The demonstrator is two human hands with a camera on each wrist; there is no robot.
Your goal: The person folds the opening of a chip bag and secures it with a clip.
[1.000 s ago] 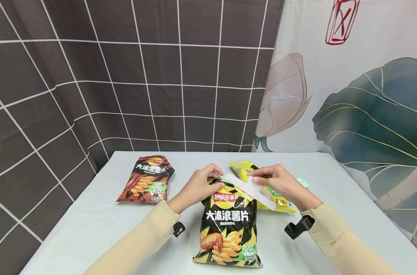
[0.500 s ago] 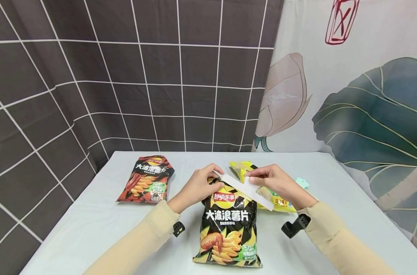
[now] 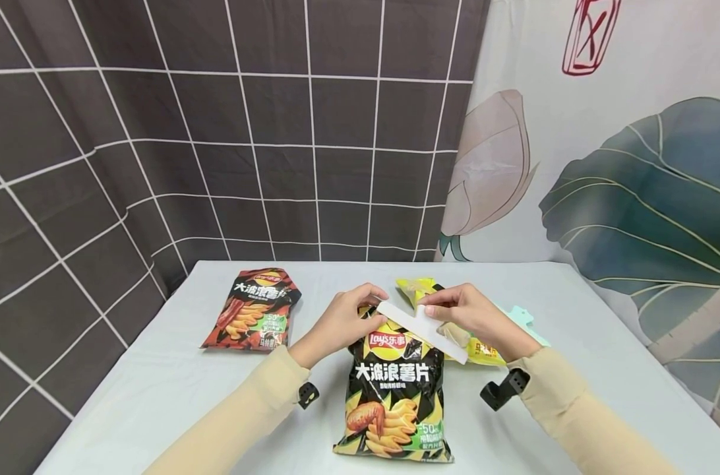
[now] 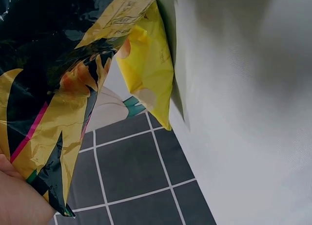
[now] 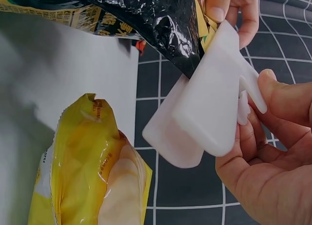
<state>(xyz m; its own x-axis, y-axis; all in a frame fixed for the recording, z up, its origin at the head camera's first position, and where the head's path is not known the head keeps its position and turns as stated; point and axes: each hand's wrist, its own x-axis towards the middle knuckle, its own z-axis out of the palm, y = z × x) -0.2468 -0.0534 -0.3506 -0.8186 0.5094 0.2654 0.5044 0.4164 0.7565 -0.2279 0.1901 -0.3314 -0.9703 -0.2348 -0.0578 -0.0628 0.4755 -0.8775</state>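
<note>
A black Lay's chip bag [image 3: 395, 396] stands facing me at the middle of the table. Its top left corner is pinched by my left hand [image 3: 345, 326], thumb in front. My right hand [image 3: 469, 313] grips a white bag clip [image 3: 420, 328] by its handle, with thumb and fingers on either side. The long clip slants across the bag's top edge. From the right wrist view, the two broad plates of the clip [image 5: 209, 103] are spread apart, and the bag's dark top edge [image 5: 187, 59] reaches in at their gap.
Behind the right hand lies a yellow chip bag [image 3: 484, 353], partly covered by hand and clip. Beyond the right wrist is a teal plastic piece [image 3: 521, 316], partly hidden. A red chip bag [image 3: 253, 313] lies at the back left of the white table [image 3: 176, 369].
The right hand has shifted left with the clip, sliding it further over the top of the black bag. More of the teal piece shows now. The left hand stays put.
</note>
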